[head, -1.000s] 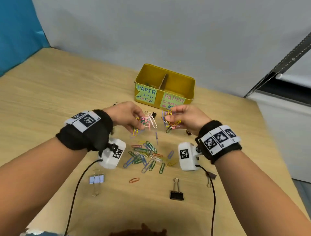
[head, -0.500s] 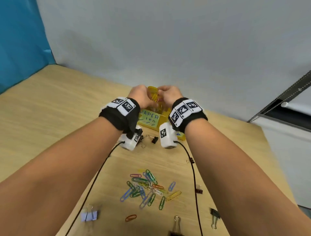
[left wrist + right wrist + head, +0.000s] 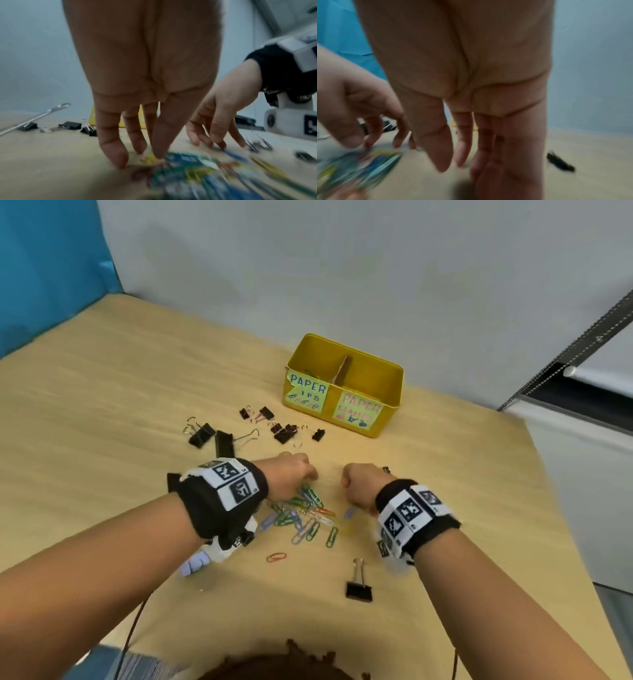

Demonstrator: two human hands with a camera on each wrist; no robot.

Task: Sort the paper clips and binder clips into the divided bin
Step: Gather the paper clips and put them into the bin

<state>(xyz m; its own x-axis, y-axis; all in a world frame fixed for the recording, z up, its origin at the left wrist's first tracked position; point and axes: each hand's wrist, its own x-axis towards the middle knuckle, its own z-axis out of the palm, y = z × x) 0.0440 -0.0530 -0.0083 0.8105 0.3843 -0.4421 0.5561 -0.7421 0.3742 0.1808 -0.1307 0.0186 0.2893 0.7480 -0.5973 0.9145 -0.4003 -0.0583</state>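
**Head view: two hands over the paper clip pile**

Head camera looks down on a wooden tabletop (image 3: 102, 405) with one yellow divided bin (image 3: 373, 381) at the far side, split by one cardboard divider into two compartments, each with a paper label on the front wall. A few clips show in the left compartment; how many, I cannot tell.

Both hands hang fingers-down over the loose pile of coloured paper clips (image 3: 308, 515), roughly twenty of them, too tangled for an exact count. One orange paper clip (image 3: 276, 557) lies apart on the near side. The left hand (image 3: 291, 474) has its fingers straight and close together, tips touching the tabletop at the pile's far edge. The right hand (image 3: 359, 484) is just beside the pile, fingers relaxed and slightly spread, holding nothing.

Between pile and bin lies a scatter of about eight black binder clips (image 3: 284, 433). One more black binder clip (image 3: 358, 590) sits alone nearer the person.
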